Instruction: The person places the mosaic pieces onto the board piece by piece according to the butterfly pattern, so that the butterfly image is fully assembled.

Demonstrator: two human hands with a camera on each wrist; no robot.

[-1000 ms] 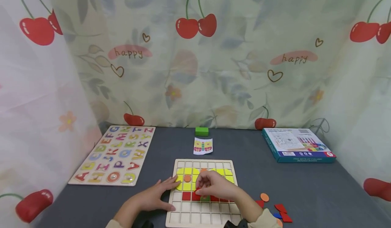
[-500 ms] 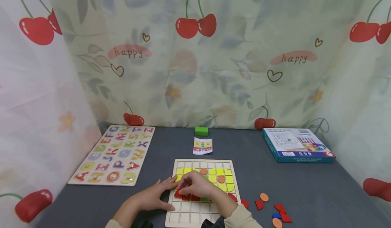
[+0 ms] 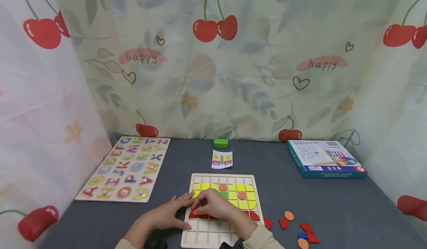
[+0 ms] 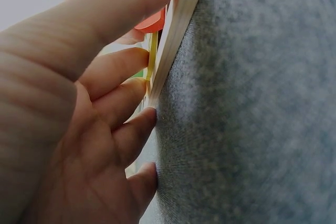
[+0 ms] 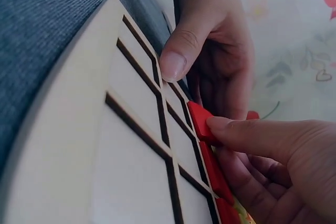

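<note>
A wooden grid board (image 3: 203,238) lies on the dark table, with yellow, orange, green and red tiles in its cells. My left hand (image 3: 165,213) steadies its left side, fingers spread, thumb on the frame's near part. In the left wrist view, the left fingertips (image 4: 137,59) reach the board's edge beside a yellow tile (image 4: 151,56). My right hand (image 3: 215,206) pinches a red tile (image 5: 199,121) at the left end of the red row. Its thumb lies on that tile in the right wrist view; further red tiles (image 5: 215,174) sit alongside.
Loose red tiles (image 3: 311,238), orange discs (image 3: 289,215) and a blue piece (image 3: 302,236) lie right of the board. A butterfly pattern card (image 3: 222,160) and green block (image 3: 221,143) stand behind it. An alphabet board (image 3: 123,171) is left, a flat box (image 3: 325,160) right.
My right hand has moved left along the red row with the red tile, to the row's left end, where the tile now sits lower in its cell. The left hand has stayed in place.
</note>
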